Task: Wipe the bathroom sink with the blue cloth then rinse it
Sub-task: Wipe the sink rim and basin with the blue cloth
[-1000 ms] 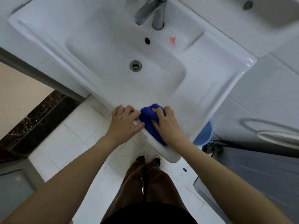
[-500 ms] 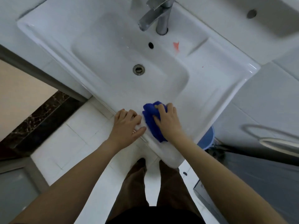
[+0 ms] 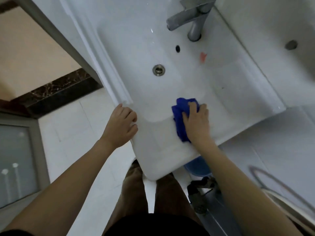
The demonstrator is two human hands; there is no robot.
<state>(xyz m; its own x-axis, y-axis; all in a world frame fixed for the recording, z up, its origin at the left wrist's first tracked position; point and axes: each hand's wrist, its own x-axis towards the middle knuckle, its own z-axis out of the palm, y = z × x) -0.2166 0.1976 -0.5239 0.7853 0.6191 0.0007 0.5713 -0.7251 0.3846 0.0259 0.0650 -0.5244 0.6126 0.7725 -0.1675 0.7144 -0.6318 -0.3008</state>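
1. Plainly, the right hand [image 3: 196, 123] lies palm-down on the blue cloth [image 3: 179, 114]. Its fingers are fairly flat and close together over the bunched fabric, pressing it rather than pinching it.
2. Under that hand, the blue cloth sits on the sink [image 3: 162, 150] where the front rim meets the basin's near slope. Folds stick out past the fingertips and on the thumb side.
3. Left of the pressing hand and apart from the cloth, the left hand [image 3: 121, 126] grips the sink's front-left edge, fingers curled onto the rim.
4. Ahead of the fingertips, in the basin floor, is the drain [image 3: 158, 70]. Farther ahead are the overflow hole [image 3: 177, 48], a small red mark [image 3: 202, 57] and the metal faucet [image 3: 192, 19].
5. Behind the right wrist, under the sink's front, a blue bucket [image 3: 197, 166] shows partly, beside the person's brown-trousered legs [image 3: 134, 193].
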